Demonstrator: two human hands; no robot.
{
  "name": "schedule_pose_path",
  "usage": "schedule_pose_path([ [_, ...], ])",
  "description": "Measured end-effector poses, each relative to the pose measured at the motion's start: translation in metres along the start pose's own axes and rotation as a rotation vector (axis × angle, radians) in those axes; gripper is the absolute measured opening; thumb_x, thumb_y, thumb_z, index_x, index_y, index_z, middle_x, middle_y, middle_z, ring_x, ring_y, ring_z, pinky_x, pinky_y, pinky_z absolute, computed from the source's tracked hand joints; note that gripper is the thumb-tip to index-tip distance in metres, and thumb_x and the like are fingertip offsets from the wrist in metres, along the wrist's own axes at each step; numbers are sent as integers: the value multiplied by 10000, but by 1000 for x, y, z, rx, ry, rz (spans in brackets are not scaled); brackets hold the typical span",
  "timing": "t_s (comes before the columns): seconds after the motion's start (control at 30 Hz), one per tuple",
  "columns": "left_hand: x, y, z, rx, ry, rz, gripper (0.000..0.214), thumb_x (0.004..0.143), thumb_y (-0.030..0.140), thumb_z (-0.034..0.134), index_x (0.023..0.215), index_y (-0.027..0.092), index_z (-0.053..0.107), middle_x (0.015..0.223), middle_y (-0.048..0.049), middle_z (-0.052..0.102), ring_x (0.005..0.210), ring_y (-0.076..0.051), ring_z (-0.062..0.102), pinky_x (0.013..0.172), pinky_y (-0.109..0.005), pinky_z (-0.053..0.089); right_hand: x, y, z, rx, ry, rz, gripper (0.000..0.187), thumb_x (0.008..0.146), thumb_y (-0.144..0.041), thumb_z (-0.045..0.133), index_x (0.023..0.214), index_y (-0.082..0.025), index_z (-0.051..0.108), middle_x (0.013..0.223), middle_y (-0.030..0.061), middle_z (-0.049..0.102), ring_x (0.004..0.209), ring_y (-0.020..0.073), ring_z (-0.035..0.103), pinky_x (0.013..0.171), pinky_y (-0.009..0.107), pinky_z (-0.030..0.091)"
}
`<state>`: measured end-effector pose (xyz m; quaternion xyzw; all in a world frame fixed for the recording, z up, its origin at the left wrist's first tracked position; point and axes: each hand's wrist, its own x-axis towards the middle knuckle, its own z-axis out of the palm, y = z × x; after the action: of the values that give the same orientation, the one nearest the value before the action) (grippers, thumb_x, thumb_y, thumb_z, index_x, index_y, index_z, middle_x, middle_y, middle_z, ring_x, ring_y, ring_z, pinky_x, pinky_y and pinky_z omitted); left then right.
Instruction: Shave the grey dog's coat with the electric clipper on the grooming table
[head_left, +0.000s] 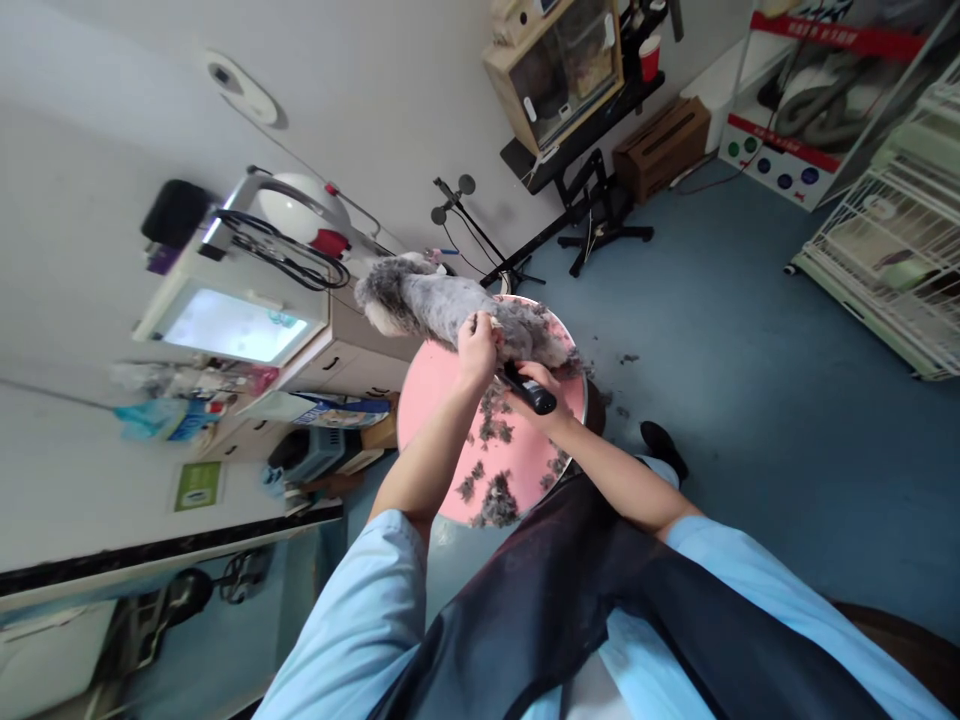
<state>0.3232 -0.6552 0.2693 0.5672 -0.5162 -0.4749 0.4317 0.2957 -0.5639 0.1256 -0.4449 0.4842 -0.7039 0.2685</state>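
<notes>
A grey dog with a clipped back stands on a round pink table, its head toward the left. My left hand is closed at the dog's near side, its fingers around what looks like a leg; the grip itself is partly hidden. In my right hand is a black hair clipper, its rear end toward me. The clipper's front end lies against the dog's underside near the hind part, hidden by fur. Cut fur lies in clumps on the table top.
At left stands a cabinet with a lit white box and a coiled black cable. A stand rises behind the table. Wire cages are at right. Loose fur dots the blue floor.
</notes>
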Motion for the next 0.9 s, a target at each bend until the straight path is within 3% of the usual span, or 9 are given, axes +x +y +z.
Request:
schedule_pose_path([
  [0.1, 2, -2, -1, -3, -18, 16, 341, 940, 339, 584, 665, 200, 439, 514, 54, 398, 459, -76, 378, 463, -200, 312, 0, -2, -5, -54, -118, -1, 320, 778, -410, 776, 1020, -283, 609, 1135, 81, 724, 1100, 279, 702, 981, 449, 575],
  [0.27, 1, 1, -3, 14, -11, 16, 327, 950, 295, 550, 658, 203, 434, 521, 45, 398, 476, -90, 377, 472, -216, 299, 8, -1, -9, -26, -62, -71, 348, 795, -409, 758, 1070, -287, 583, 1239, 87, 695, 1183, 270, 670, 1047, 473, 543],
  [0.43, 1, 0, -5, -2, 0, -5, 328, 946, 332, 572, 673, 204, 443, 554, 44, 417, 494, -88, 385, 492, -218, 314, 7, 5, -23, -24, -223, -108, 284, 808, -387, 730, 1038, -267, 614, 1172, 95, 727, 1106, 270, 709, 952, 436, 589],
  [0.6, 5, -4, -5, -71, -2, -11, 328, 957, 291, 522, 659, 211, 413, 524, 61, 363, 469, -86, 356, 484, -212, 312, 18, 0, -34, 12, -92, -36, 294, 807, -373, 721, 1057, -278, 600, 1201, 69, 722, 1111, 249, 700, 1008, 451, 558],
  [0.8, 4, 0, -4, -84, 56, -45, 268, 925, 309, 569, 717, 206, 436, 556, 71, 380, 461, -70, 367, 470, -190, 330, 16, 8, -23, 5, -213, 19, 300, 777, -413, 760, 1004, -277, 619, 1080, 64, 738, 1027, 259, 721, 940, 431, 589],
  [0.9, 3, 3, -2, -73, 65, -62, 282, 928, 301, 553, 700, 208, 416, 537, 70, 367, 455, -71, 378, 465, -184, 338, 7, 13, -18, 40, -58, 2, 346, 804, -447, 744, 1065, -284, 588, 1160, 75, 713, 1110, 255, 698, 1004, 441, 563],
])
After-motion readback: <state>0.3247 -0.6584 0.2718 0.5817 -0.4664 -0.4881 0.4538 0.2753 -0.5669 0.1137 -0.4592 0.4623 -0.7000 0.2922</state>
